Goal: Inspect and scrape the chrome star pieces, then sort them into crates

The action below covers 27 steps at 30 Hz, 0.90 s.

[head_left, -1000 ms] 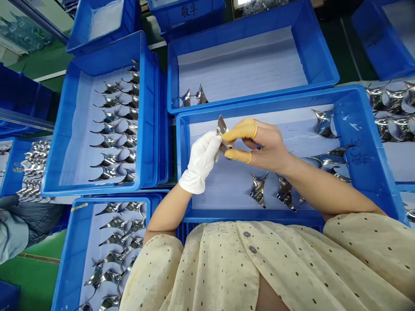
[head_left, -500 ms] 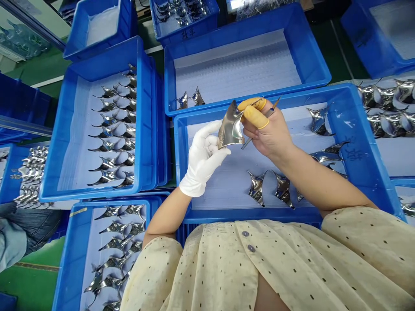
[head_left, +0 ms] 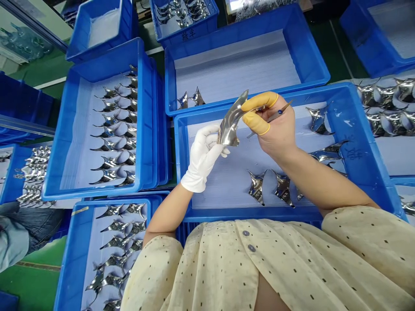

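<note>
Over the near blue tray (head_left: 376, 172) my left hand (head_left: 202, 155), in a white glove, grips a shiny curved metal piece (head_left: 231, 123) by its lower left edge. My right hand (head_left: 274, 119) wears yellow covers on thumb and forefinger. Those two fingers are at the piece's right side; whether they press on it I cannot tell. A slim pen-like tool (head_left: 279, 112) with a pointed tip lies across that same hand, held in the fingers. Below, polished four-pointed metal pieces (head_left: 256, 186) lie on the white liner.
Behind stands another blue tray (head_left: 246, 41) with two metal pieces (head_left: 197, 96) at its left corner. To the left, a stacked blue tray (head_left: 140, 121) and a lower tray (head_left: 73, 250) hold rows of similar pieces. A person's leg (head_left: 35, 224) shows at the far left.
The metal piece has turned in my hands, showing a narrower, more edge-on side. My right hand has shifted slightly right, and the tool has tilted with it.
</note>
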Each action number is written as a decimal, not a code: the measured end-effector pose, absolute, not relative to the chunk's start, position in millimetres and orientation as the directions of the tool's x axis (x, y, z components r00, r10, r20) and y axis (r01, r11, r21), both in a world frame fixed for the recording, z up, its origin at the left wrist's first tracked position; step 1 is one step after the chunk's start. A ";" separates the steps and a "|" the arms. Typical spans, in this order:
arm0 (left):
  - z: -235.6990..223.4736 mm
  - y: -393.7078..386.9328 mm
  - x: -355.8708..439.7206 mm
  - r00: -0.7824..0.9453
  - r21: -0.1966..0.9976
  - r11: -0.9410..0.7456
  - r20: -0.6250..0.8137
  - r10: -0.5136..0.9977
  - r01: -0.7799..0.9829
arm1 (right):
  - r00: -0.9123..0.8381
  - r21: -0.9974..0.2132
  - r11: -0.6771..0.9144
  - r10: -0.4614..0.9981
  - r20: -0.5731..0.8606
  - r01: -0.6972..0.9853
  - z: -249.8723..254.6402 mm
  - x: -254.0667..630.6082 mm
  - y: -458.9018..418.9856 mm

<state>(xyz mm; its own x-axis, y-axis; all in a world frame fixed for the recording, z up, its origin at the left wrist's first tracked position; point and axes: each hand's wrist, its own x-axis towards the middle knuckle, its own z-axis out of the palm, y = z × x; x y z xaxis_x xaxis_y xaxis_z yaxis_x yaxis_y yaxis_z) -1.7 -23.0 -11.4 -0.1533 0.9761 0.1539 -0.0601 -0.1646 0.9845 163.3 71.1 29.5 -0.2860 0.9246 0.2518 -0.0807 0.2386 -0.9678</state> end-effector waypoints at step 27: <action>-13.1 -24.7 -8.4 -0.118 0.992 0.090 -0.099 0.988 -0.084 | -0.541 -0.811 0.586 0.679 0.496 -0.008 23.4 151.4 68.5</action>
